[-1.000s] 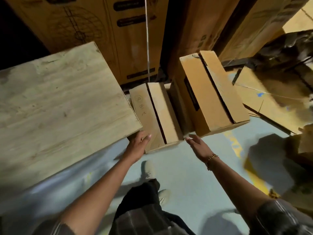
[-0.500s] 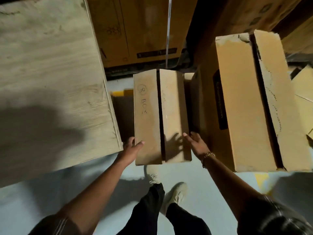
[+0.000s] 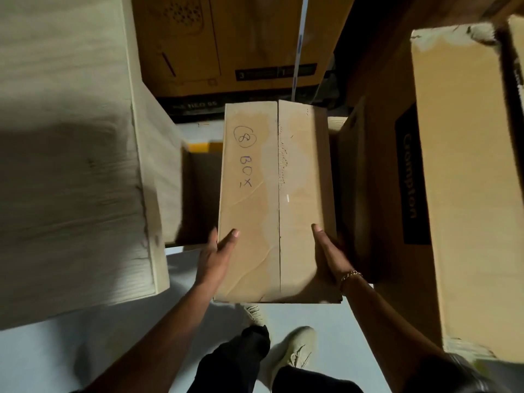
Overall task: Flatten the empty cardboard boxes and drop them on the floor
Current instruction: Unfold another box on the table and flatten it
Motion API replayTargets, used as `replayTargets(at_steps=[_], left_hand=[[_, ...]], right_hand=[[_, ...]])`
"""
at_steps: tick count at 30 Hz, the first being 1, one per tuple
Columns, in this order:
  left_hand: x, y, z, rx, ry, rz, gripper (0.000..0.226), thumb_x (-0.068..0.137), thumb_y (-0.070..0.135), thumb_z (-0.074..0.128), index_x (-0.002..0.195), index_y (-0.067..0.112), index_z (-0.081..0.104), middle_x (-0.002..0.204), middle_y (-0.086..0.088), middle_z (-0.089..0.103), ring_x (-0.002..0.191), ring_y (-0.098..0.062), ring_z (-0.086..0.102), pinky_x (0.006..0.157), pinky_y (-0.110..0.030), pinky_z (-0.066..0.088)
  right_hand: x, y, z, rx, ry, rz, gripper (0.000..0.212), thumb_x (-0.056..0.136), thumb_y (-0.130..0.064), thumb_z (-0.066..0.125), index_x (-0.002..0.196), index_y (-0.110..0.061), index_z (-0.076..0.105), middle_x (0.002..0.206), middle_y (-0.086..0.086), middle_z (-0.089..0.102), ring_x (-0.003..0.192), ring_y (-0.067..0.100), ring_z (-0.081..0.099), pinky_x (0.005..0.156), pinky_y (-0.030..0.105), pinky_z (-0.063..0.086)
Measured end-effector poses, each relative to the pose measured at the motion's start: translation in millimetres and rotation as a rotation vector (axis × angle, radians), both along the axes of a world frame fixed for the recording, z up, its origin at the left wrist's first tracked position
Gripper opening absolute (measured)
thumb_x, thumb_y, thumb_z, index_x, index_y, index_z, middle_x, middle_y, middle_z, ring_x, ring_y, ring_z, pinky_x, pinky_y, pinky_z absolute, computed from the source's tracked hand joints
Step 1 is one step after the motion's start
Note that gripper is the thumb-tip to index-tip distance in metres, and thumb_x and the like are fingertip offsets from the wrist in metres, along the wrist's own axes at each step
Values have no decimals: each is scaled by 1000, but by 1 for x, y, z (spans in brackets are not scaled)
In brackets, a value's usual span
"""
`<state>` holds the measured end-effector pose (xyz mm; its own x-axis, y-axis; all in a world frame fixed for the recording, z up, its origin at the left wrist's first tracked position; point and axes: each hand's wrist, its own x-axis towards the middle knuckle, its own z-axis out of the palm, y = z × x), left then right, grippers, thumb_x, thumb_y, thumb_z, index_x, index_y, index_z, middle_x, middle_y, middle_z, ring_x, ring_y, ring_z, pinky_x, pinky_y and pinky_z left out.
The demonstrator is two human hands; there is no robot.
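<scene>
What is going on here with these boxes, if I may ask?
A person holds a small cardboard box marked BOX at its near end, the left hand on its left side and the right hand on its right, thumbs on top. Its flaps are closed and it is not yet flattened. A larger box stands to its right, a wooden board to its left.

pale wooden board (image 3: 71, 165) at left, edge blurred | two light shoes (image 3: 296, 350) low in the middle | black trousers (image 3: 235, 361) touching them | thin white strap (image 3: 300, 38) up top
</scene>
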<state>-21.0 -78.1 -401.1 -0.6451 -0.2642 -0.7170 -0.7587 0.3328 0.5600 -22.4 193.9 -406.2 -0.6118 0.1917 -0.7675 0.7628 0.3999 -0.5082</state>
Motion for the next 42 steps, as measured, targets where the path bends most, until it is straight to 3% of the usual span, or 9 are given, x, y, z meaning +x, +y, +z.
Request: replayTargets(at_steps=[3,6,11,16,20,24,30,36,42], left_hand=[[8,9,44,-44,23,-2,84,86,74,47,155,30,26,152,-12,43,138,-33,40,108,-45,37],[21,20,95,-55,-5,3,95,79,84,41,155,29,24,150,-14,45,134,-35,45,106,-46,41],[38,35,175,-35,5,33,121,57,96,28,156,26,23,151,-10,46,135,-33,46,105,-46,43],[46,41,234,-11,37,29,99,77,86,38,155,28,22,155,-7,40,139,-33,40,106,-46,41],[49,42,278,-26,88,8,91,81,80,39,155,30,22,157,-6,37,140,-32,39,106,-46,40],[49,39,328,-84,148,-36,89,82,81,34,155,32,21,157,-3,37,139,-32,41,105,-46,41],[49,19,413,-173,292,-24,86,86,80,37,151,24,37,146,-7,52,132,-31,50,100,-38,43],[43,-33,488,-169,446,63,84,85,77,39,148,22,43,144,-6,54,131,-28,51,101,-35,43],[51,-142,524,-183,539,212,87,84,81,40,147,21,43,144,-7,54,131,-29,50,100,-34,42]], right_hand=[[0,4,44,-82,-65,-318,98,75,-74,63,145,-8,44,146,11,49,133,30,46,114,42,32],[8,9,108,-57,93,-282,95,65,-80,65,140,-25,50,132,-2,61,121,22,57,103,38,43],[21,23,192,-86,158,-240,85,65,-81,65,136,-38,50,125,-11,63,115,16,59,105,43,45],[35,26,258,-67,197,-199,94,62,-86,63,139,-33,48,130,-6,61,113,16,59,102,42,47],[42,25,305,-53,196,-194,86,82,-66,61,150,-22,33,145,7,48,125,28,49,104,42,41],[50,27,347,-20,278,-104,113,58,-95,52,147,-27,36,139,3,56,117,26,57,98,49,51],[34,25,434,84,448,101,80,83,-78,44,149,-35,33,140,-1,56,104,19,55,84,37,47],[3,-15,525,146,601,252,88,74,-90,39,144,-37,41,105,-10,65,88,15,64,63,26,48],[-30,-127,560,-55,628,342,91,67,-90,51,144,-44,37,128,-12,61,107,17,63,93,46,53]])
